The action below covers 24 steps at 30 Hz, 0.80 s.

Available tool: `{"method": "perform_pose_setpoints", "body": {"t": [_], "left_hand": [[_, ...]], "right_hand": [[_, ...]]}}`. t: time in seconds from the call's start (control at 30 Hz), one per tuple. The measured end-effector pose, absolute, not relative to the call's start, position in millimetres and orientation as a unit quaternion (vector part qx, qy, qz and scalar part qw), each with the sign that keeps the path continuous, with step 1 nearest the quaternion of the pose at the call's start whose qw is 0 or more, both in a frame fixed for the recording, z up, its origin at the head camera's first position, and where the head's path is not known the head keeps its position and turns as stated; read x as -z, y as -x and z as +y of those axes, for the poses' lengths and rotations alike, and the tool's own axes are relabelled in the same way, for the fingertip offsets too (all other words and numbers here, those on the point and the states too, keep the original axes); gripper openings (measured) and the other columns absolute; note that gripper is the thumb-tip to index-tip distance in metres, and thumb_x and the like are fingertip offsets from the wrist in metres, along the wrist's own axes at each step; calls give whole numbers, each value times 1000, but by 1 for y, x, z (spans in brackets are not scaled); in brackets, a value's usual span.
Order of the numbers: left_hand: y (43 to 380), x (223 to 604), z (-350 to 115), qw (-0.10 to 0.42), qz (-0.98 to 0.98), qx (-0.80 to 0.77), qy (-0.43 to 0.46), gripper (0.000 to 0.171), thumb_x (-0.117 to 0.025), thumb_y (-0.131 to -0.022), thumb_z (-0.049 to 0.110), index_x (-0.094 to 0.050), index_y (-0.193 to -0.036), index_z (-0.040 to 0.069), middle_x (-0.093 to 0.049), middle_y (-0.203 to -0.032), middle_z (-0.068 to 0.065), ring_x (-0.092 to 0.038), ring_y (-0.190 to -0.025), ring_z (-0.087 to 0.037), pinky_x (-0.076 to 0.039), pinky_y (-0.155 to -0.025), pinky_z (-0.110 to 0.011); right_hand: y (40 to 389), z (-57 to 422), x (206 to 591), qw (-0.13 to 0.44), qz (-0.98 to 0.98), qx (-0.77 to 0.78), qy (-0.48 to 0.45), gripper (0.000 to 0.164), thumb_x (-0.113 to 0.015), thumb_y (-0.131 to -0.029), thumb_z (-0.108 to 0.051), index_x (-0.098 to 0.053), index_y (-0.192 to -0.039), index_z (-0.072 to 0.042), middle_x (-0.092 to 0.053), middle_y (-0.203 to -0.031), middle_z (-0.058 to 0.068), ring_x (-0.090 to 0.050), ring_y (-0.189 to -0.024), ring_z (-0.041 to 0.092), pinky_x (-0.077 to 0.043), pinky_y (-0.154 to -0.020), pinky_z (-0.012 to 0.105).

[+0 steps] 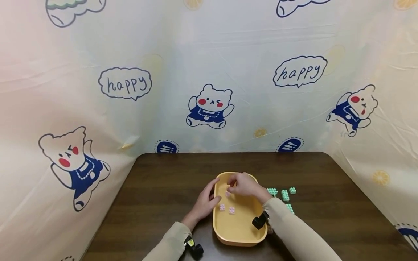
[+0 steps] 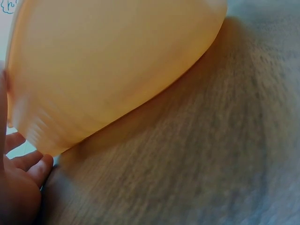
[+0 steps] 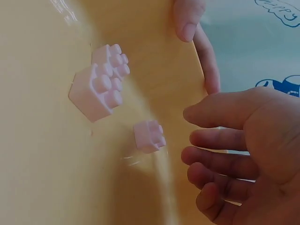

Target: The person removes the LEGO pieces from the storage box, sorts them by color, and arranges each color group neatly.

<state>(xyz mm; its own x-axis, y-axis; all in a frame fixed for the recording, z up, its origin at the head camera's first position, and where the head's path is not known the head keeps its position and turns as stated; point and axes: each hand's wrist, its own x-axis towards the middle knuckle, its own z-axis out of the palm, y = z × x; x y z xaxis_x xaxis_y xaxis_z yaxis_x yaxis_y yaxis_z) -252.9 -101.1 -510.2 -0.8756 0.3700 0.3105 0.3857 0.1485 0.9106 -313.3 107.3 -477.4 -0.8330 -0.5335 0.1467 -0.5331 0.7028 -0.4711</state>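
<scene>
A yellow tray [image 1: 240,232] stands on the table and holds three pink toy building bricks. Two of them, one brick [image 1: 222,207] and another brick [image 1: 232,210], lie close together, while the third brick [image 1: 227,194] is farther back, below the right fingers. My left hand [image 1: 205,203] grips the tray's left rim, its thumb inside and its fingers against the outer wall [image 2: 112,70]. Over the tray's far part hovers my right hand [image 1: 243,184]. Its loosely bent fingers [image 3: 218,161] hold nothing and stay apart from the nearest pink brick [image 3: 149,137].
Several green bricks [image 1: 285,195] lie on the dark wooden table [image 1: 320,217] right of the tray, partly behind the right forearm. A patterned cloth [image 1: 209,54] hangs behind the table. Each wrist wears a small black camera [image 1: 260,220].
</scene>
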Motion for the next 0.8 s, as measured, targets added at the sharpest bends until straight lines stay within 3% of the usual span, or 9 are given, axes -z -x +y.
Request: {"method": "perform_pose_setpoints", "body": {"t": [0.3, 0.57, 0.8], "left_hand": [[268, 539, -98, 24, -762, 599, 245, 64, -57, -90, -3, -32, -149, 0, -32, -152, -25, -43, -133, -42, -46, -101, -49], [270, 547, -98, 22, -765, 601, 231, 65, -60, -89, 4, -36, -149, 11, -36, -152, -14, -43, -135, -33, -47, -103, -37], [263, 532, -97, 33, -763, 596, 248, 63, -58, -89, -3, -34, -147, -2, -35, -149, -25, -43, -132, -43, -48, -100, -45]], "right_hand": [[316, 111, 485, 22, 913, 260, 314, 19, -78, -81, -23, -72, -94, -10, -69, -85, -3, -62, -77, 11, -50, -66, 23], [316, 112, 489, 37, 911, 251, 327, 16, -77, -82, -22, -72, -93, -11, -69, -84, -4, -58, -72, 5, -49, -64, 20], [317, 111, 489, 46, 912, 237, 331, 10, -76, -83, -20, -72, -90, -13, -68, -82, -4, -58, -70, 6, -49, -61, 20]]}}
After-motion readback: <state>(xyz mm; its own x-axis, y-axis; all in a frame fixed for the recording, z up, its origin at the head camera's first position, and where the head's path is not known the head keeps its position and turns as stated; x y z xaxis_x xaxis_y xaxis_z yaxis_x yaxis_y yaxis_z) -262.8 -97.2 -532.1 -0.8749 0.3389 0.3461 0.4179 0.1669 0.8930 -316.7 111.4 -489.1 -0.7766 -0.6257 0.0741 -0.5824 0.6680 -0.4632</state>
